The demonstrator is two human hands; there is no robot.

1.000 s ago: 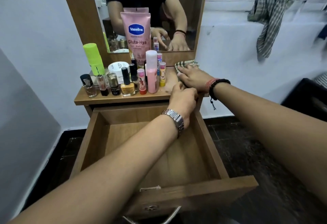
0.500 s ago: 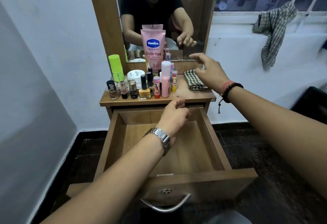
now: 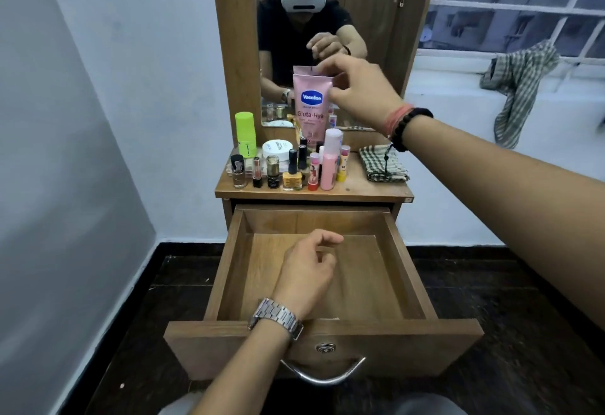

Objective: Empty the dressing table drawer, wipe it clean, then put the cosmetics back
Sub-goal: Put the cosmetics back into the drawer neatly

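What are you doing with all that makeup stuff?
The drawer is pulled out and empty. The cosmetics stand in a cluster on the tabletop, with a folded checked cloth beside them. The right hand is reaching the top of the pink Vaseline tube, seemingly to put it back first. The left hand hovers over the drawer, holding nothing.

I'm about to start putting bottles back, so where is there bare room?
The drawer floor is bare on both sides of the left hand. On the tabletop, a strip lies free between the pink bottle and folded cloth. The left half is crowded.
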